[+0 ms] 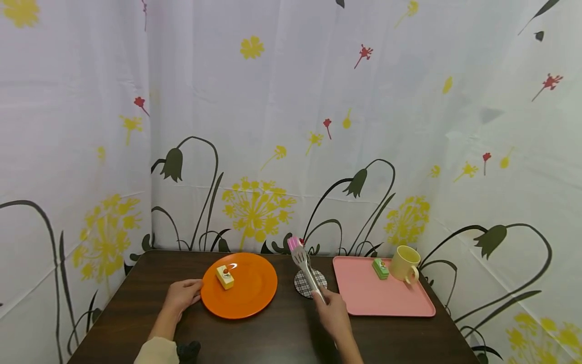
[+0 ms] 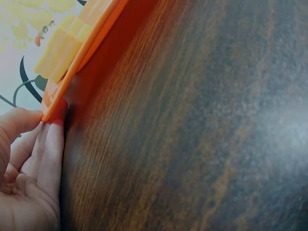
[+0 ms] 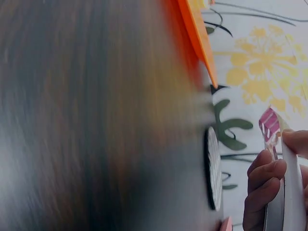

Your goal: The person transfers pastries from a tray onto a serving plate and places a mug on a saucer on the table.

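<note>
My left hand [image 1: 183,296] pinches the left rim of an orange plate [image 1: 259,283], thumb on top and fingers below, as the left wrist view shows. A small yellow toy cake [image 1: 225,277] sits on the plate's left part. My right hand [image 1: 334,313] grips silver tongs [image 1: 309,273] with fork-like ends, raised over the table. At their tips is a small pink piece [image 1: 294,243], apparently another toy cake; in the right wrist view this pink piece [image 3: 269,122] shows between the arms. Behind the tongs lies a round black-and-white checked coaster [image 1: 320,279].
To the right, a pink tray [image 1: 377,298] bears a green toy cake [image 1: 380,268] and a pale yellow mug [image 1: 404,263] at its far right corner. The dark wooden table [image 1: 254,341] backs onto a flowered white curtain [image 1: 291,151].
</note>
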{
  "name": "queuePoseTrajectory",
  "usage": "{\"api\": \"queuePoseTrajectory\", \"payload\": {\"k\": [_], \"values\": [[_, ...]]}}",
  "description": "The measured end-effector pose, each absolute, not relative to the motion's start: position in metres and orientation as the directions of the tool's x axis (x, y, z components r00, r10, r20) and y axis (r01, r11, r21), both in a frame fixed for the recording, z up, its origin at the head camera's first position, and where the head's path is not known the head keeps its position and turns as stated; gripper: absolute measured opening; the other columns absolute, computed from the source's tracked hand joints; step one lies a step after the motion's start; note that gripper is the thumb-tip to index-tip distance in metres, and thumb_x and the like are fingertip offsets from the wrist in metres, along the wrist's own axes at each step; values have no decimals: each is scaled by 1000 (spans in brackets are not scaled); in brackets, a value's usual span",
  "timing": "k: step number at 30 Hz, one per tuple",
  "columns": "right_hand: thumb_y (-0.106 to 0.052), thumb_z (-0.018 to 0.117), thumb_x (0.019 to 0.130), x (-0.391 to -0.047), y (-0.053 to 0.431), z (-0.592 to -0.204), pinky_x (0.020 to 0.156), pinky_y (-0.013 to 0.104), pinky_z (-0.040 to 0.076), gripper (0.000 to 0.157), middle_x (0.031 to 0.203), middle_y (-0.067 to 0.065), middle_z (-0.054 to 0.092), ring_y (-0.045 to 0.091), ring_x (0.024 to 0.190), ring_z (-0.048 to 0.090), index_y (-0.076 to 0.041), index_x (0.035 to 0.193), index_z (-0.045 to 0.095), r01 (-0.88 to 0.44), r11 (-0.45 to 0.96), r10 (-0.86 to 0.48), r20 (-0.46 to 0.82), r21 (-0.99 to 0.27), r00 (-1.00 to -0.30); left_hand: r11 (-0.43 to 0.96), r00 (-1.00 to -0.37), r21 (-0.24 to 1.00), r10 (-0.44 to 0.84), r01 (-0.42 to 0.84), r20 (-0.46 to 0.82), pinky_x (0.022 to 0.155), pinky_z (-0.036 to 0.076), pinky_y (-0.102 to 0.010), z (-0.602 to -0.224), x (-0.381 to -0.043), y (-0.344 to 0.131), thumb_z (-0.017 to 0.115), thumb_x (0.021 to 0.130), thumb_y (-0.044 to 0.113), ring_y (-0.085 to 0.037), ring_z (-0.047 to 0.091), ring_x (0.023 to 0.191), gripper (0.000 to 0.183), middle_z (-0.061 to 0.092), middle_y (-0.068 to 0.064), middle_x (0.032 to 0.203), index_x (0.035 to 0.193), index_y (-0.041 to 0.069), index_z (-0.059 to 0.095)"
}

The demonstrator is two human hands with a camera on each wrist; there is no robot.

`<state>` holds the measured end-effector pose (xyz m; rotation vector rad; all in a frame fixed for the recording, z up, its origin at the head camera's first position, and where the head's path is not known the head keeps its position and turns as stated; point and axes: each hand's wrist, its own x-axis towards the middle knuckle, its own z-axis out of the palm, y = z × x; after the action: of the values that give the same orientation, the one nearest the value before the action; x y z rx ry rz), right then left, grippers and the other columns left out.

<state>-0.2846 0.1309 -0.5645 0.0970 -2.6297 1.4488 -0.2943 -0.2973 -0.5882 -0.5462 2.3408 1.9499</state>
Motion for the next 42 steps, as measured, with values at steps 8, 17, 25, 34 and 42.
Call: {"api": "queuePoseTrajectory", "payload": {"k": [8, 17, 25, 34, 42], "values": [[-41, 76, 99, -281, 92, -566, 72, 51, 58, 43, 107, 8, 82, 28, 91, 74, -15, 133, 78, -177, 644, -63, 179, -744, -982, 153, -934, 943, -254, -296, -252, 94, 65, -34, -589, -297, -299, 57, 111, 21, -28, 73, 117, 50, 56, -37, 151, 145, -16, 56], [-45, 79, 96, -280, 67, -562, 69, 50, 55, 44, 125, 9, 80, 33, 103, 75, -23, 135, 78, -170, 691, -99, 141, -703, -985, 168, -935, 942, -256, -291, -243, 92, 65, -32, -588, -295, -297, 56, 111, 21, -29, 72, 118, 50, 57, -37, 150, 145, -16, 57], [-50, 81, 94, -280, 54, -556, 75, 63, 56, 43, 129, 7, 78, 39, 109, 74, -33, 134, 78, -147, 761, -116, 91, -632, -989, 155, -934, 944, -260, -290, -244, 89, 66, -31, -588, -297, -298, 58, 110, 21, -17, 74, 105, 50, 60, -36, 146, 143, -16, 58], [-54, 82, 91, -273, 40, -557, 67, 56, 56, 44, 115, 8, 82, 34, 92, 76, -36, 131, 79, -153, 819, -128, 83, -553, -988, 144, -936, 947, -254, -288, -245, 88, 66, -29, -585, -294, -297, 58, 110, 20, -21, 75, 109, 49, 59, -36, 147, 143, -16, 58], [-54, 83, 90, -270, 33, -558, 64, 52, 54, 47, 110, 4, 82, 28, 83, 74, -35, 132, 79, -142, 848, -125, 69, -510, -990, 139, -939, 949, -242, -283, -245, 89, 66, -30, -586, -295, -298, 58, 110, 19, -21, 74, 109, 49, 59, -36, 147, 144, -16, 57]]}}
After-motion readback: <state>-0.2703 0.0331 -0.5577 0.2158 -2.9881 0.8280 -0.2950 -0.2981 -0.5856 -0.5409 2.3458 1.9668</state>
